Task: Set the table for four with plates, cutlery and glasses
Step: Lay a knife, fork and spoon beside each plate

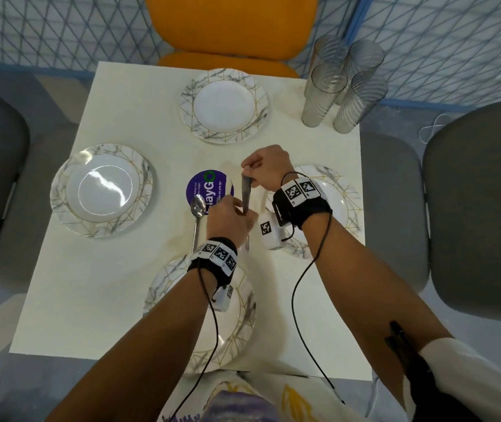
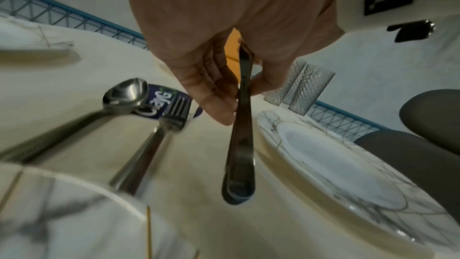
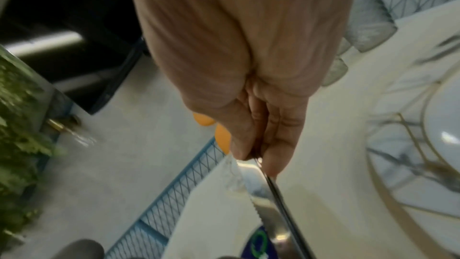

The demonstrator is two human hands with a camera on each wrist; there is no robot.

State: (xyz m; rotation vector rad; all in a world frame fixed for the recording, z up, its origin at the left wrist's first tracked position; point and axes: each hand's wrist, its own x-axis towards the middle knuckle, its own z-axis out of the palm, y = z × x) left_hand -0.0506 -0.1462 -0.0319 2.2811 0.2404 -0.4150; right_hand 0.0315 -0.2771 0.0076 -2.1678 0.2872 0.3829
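Above the counter [image 1: 69, 284] centre, my left hand [image 1: 228, 219] and right hand [image 1: 269, 172] pinch one knife [image 1: 246, 193] between four bare plates [image 1: 101, 190]; glasses [image 1: 342, 86] crowd the far-right corner.

The knife [image 1: 246, 193] I pinch between my left hand [image 1: 228, 219] and right hand [image 1: 269, 172] looks like polished metal, its edge serrated; the spoon [image 1: 197, 208] and fork [image 2: 159, 137] shine like the same steel; the plates [image 1: 101, 190] are glossy, with marble veins and gold lines; the glasses [image 1: 343, 86] are clear and ribbed; the table [image 1: 91, 284] is smooth matt white.
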